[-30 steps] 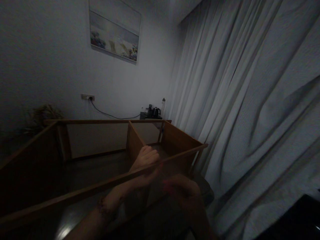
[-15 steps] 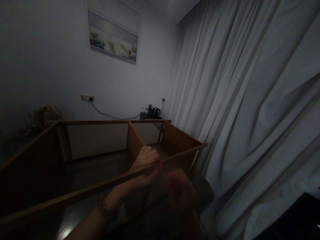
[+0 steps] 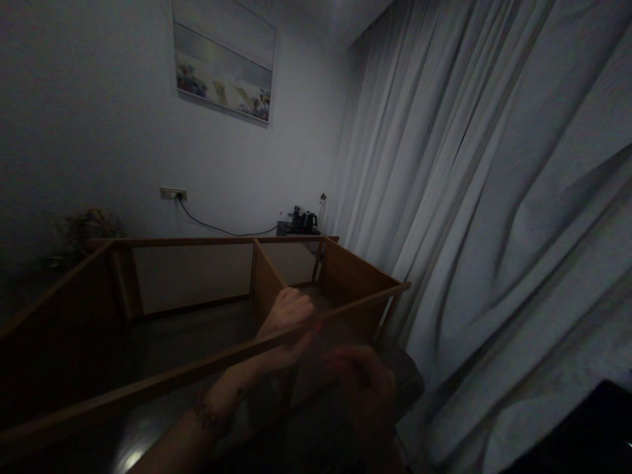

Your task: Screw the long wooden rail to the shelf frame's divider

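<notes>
A wooden cabinet frame (image 3: 355,270) with a middle divider (image 3: 264,280) lies open in front of me in a dim room. My left hand (image 3: 289,322) is closed over the frame's near rail (image 3: 197,368) where the divider meets it. My right hand (image 3: 365,388) hovers just below and to the right of the rail, its fingers curled. It is dark and blurred, so whatever it may hold is hidden.
Long grey curtains (image 3: 494,197) hang close on the right. A framed picture (image 3: 222,59) is on the far wall above a socket with a cable (image 3: 172,193). A kettle (image 3: 309,220) stands on a small table in the corner. A plant (image 3: 83,227) is at far left.
My right hand has shifted slightly beneath the rail, up and left and then back. My left hand has stayed on the rail.
</notes>
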The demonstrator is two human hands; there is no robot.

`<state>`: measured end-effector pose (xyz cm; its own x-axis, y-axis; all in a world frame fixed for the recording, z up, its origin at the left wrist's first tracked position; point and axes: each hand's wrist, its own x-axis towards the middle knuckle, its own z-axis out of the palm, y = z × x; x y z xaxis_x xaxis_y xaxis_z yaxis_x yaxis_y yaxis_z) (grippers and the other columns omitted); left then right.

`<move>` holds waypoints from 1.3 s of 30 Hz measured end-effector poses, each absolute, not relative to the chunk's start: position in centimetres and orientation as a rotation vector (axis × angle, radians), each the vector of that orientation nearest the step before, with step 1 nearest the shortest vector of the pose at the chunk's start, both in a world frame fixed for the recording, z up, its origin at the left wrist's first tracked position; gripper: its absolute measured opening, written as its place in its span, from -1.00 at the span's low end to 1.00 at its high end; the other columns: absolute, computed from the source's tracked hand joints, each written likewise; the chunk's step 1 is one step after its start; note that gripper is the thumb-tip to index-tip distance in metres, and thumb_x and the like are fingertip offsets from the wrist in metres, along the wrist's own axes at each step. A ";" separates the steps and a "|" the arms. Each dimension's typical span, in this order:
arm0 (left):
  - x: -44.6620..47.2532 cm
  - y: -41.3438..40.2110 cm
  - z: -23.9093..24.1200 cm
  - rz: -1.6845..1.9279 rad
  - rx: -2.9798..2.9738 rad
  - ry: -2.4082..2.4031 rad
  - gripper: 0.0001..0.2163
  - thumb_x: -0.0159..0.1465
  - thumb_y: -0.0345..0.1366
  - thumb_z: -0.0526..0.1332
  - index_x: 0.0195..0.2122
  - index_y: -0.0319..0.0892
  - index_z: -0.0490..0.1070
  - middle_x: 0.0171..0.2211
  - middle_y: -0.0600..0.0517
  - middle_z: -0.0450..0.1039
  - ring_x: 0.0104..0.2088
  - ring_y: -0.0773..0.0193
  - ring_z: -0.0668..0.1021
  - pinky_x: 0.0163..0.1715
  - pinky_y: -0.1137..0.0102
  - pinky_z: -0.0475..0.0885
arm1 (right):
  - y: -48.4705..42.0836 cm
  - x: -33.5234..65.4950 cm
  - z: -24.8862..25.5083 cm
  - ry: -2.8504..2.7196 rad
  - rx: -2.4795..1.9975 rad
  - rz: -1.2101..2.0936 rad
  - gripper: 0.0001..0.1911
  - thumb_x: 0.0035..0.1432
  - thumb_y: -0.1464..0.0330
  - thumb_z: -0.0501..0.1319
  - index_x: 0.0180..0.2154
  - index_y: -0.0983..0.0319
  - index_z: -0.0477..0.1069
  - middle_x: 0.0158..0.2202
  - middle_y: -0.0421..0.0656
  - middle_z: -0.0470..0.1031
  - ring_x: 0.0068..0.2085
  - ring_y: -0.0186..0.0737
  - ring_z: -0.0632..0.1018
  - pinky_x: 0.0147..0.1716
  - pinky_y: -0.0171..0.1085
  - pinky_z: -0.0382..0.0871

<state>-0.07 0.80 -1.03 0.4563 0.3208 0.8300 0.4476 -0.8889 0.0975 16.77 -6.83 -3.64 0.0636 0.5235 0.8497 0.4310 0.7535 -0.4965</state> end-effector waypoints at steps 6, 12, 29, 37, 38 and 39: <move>0.0 0.5 -0.7 -1.423 -2.566 -0.702 -0.80 0.34 -0.31 -0.02 -0.46 -0.13 0.11 -0.49 0.06 0.22 -0.38 0.21 0.28 -0.31 0.24 0.20 | -6.9 17.2 -2.0 -1.663 -0.701 -0.534 -0.85 0.28 0.38 0.22 -0.39 0.20 0.43 -0.53 -0.24 0.54 -0.52 -0.35 0.53 -0.44 -0.37 0.38; 0.0 0.3 -0.5 -1.428 -2.570 -0.705 -0.81 0.34 -0.33 -0.02 -0.45 -0.13 0.12 -0.50 0.06 0.22 -0.38 0.21 0.28 -0.30 0.24 0.19 | -7.1 16.3 -2.1 -1.580 -0.826 -0.335 -0.92 0.29 0.40 0.16 -0.28 0.19 0.42 -0.47 -0.23 0.52 -0.50 -0.35 0.52 -0.48 -0.41 0.41; 0.0 1.2 -1.3 -1.439 -2.557 -0.675 -0.80 0.34 -0.28 -0.02 -0.46 -0.13 0.15 -0.50 0.05 0.24 -0.38 0.20 0.29 -0.31 0.24 0.19 | -7.4 15.7 -2.9 -1.465 -0.744 0.824 -0.64 0.29 0.10 0.14 -0.32 0.22 0.55 -0.37 -0.09 0.65 -0.36 -0.23 0.64 -0.36 -0.32 0.54; 0.1 1.8 -1.8 -1.446 -2.535 -0.658 -0.80 0.34 -0.28 -0.03 -0.45 -0.13 0.14 -0.50 0.05 0.23 -0.38 0.20 0.28 -0.32 0.24 0.18 | -7.0 16.4 -3.4 -1.656 -0.667 0.770 -0.77 0.25 0.19 0.23 -0.19 0.16 0.57 -0.23 -0.10 0.65 -0.20 -0.17 0.65 -0.20 -0.24 0.53; 0.1 1.6 -1.7 -1.441 -2.544 -0.659 -0.81 0.33 -0.29 -0.03 -0.45 -0.13 0.14 -0.50 0.05 0.23 -0.38 0.20 0.28 -0.32 0.24 0.18 | -6.9 16.3 -3.3 -1.662 -0.651 0.728 -0.78 0.23 0.18 0.25 -0.22 0.16 0.58 -0.27 -0.11 0.65 -0.23 -0.18 0.65 -0.23 -0.26 0.53; 0.1 1.4 -1.5 -1.436 -2.551 -0.658 -0.82 0.32 -0.30 -0.03 -0.45 -0.13 0.14 -0.50 0.05 0.23 -0.38 0.20 0.28 -0.33 0.24 0.18 | -6.7 16.2 -3.1 -1.661 -0.635 0.674 -0.79 0.20 0.17 0.28 -0.25 0.16 0.57 -0.31 -0.13 0.64 -0.27 -0.20 0.64 -0.27 -0.28 0.52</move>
<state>0.08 1.45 -1.48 0.4485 0.3035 0.8407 0.4382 -0.8945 0.0891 16.24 -6.71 -3.14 -0.1770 0.7215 0.6694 0.0515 0.6860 -0.7258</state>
